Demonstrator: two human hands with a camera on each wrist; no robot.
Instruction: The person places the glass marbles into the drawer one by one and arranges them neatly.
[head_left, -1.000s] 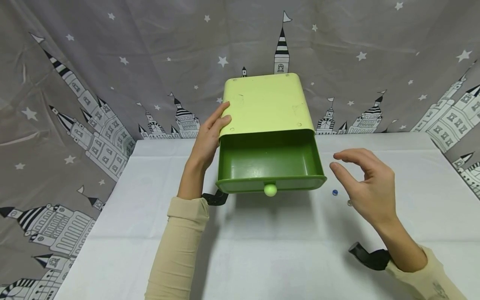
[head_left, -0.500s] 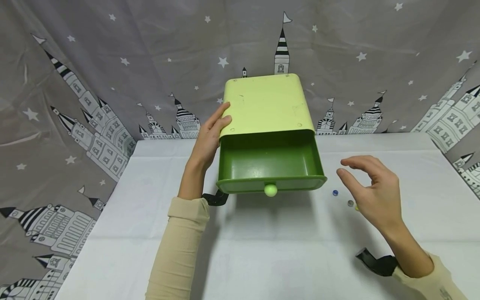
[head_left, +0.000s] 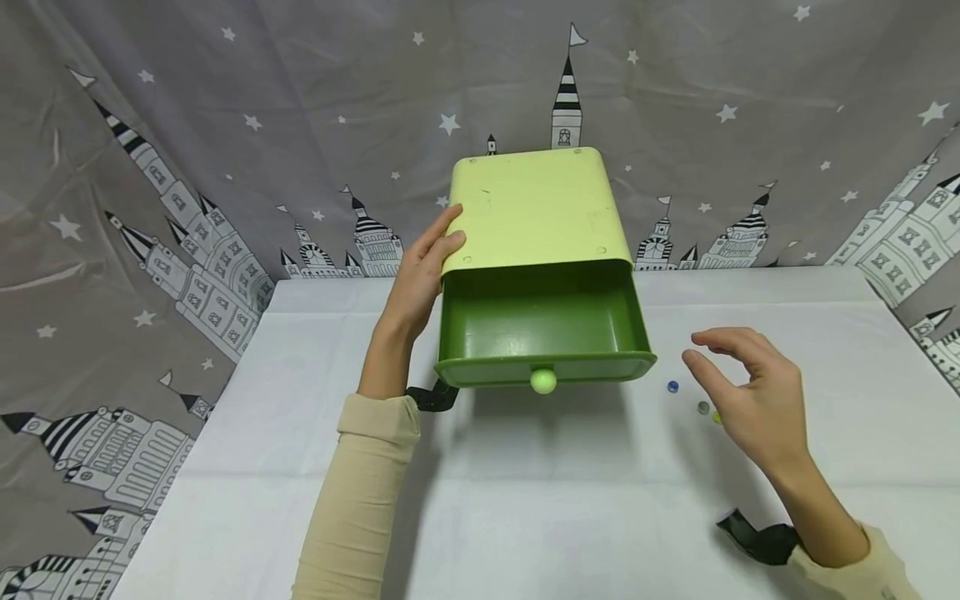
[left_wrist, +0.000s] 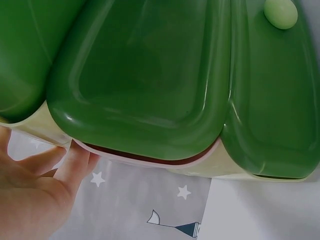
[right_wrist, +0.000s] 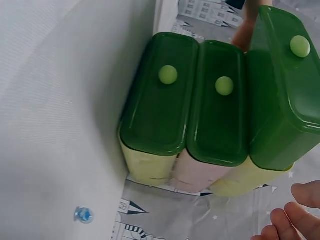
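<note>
While pulled out, top drawer (head_left: pixel 542 321): bare inside.

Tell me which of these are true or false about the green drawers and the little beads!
1. The top drawer is pulled open. True.
2. The open drawer is full of beads. False: it shows nothing inside.
3. The left hand rests against the drawer cabinet. True.
4. The right hand holds the blue bead. False: the bead lies on the table, and the hand hovers beside it.
</note>
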